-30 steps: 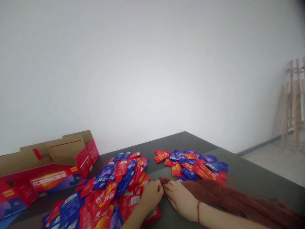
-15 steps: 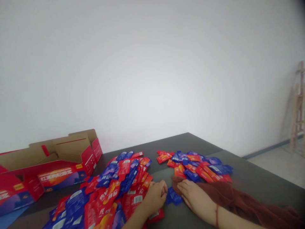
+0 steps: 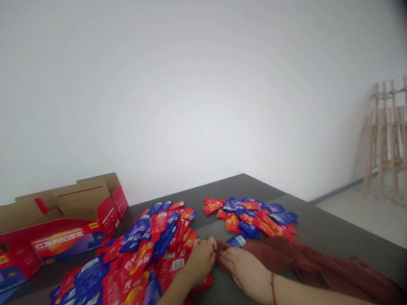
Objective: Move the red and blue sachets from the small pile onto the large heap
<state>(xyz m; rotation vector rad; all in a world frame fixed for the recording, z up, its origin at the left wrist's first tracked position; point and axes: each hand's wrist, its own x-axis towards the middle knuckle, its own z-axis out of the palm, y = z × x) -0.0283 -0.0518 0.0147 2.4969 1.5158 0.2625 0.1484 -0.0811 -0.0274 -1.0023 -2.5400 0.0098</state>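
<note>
My right hand [image 3: 244, 267] grips the end of a brown cloth [image 3: 273, 253], which trails off across the table to the right. Close beside it on the left, my left hand [image 3: 203, 255] has its fingers curled, its fingertips at the cloth's edge; whatever they pinch is hidden. A blue sachet [image 3: 237, 241] lies just behind the cloth. Under my left forearm and to its left spreads a large heap of red and blue sachets [image 3: 159, 222]. A smaller pile of the same sachets [image 3: 251, 216] sits beyond my right hand.
Open red cardboard cartons [image 3: 68, 241] with brown insides stand at the left. The dark table [image 3: 321, 231] reaches back towards a white wall [image 3: 203, 106]. Wooden easel-like frames [image 3: 386, 140] lean by the wall at the far right.
My right hand has drawn the cloth leftward, up against my left hand. The blue sachet that showed between my hands is now mostly covered. The view has turned slightly right.
</note>
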